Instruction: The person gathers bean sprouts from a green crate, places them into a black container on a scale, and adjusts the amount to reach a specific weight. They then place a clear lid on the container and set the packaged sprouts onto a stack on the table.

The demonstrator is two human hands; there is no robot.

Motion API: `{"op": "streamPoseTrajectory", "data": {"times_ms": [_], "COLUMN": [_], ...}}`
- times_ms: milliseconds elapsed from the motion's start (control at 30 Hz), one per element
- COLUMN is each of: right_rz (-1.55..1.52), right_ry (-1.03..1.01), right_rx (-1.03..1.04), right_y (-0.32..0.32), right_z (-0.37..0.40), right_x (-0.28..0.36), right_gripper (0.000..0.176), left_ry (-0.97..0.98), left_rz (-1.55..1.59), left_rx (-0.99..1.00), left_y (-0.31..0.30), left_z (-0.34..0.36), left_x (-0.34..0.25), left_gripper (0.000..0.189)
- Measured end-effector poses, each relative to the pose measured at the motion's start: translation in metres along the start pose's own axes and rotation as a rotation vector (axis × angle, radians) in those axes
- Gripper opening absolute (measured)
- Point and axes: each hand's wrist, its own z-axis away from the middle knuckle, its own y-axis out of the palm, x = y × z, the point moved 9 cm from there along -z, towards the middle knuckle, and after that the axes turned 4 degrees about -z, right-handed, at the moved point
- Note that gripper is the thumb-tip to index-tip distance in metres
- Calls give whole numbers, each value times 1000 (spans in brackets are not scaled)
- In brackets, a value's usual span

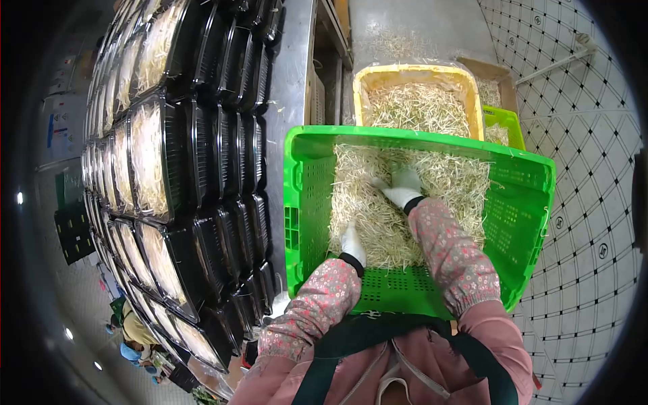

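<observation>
A large green plastic crate (540,202) tilts in front of me, with a heap of pale bean sprouts (432,223) inside. My left hand (352,244), in a white glove, reaches into the near left part of the heap; sprouts cover most of its fingers, so their closing cannot be made out. Farther in, near the middle of the heap, lies my right hand (403,187), also white-gloved. Its thumb stands apart from the fingers, whose tips sink partly into the sprouts. Floral sleeves cover both forearms.
Black plastic trays (152,162) of sprouts stand in tall stacks on a metal table (287,81) at left. Beyond the crate are a yellow tub (476,101) of sprouts and a smaller lime-green crate (516,128). A person (135,337) is at lower left.
</observation>
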Motion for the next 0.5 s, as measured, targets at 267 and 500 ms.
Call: {"op": "streamPoseTrajectory", "data": {"times_ms": [267, 500], "right_rz": [-126, -422], "right_ry": [-41, -320], "right_rx": [-31, 26], "right_y": [18, 15], "right_z": [-24, 30], "right_x": [5, 17], "right_gripper": [97, 108], "left_ry": [251, 308], "left_rz": [62, 98], "left_rx": [98, -12], "left_y": [8, 39], "left_z": [-30, 35], "left_x": [-1, -37], "left_gripper": [68, 75]}}
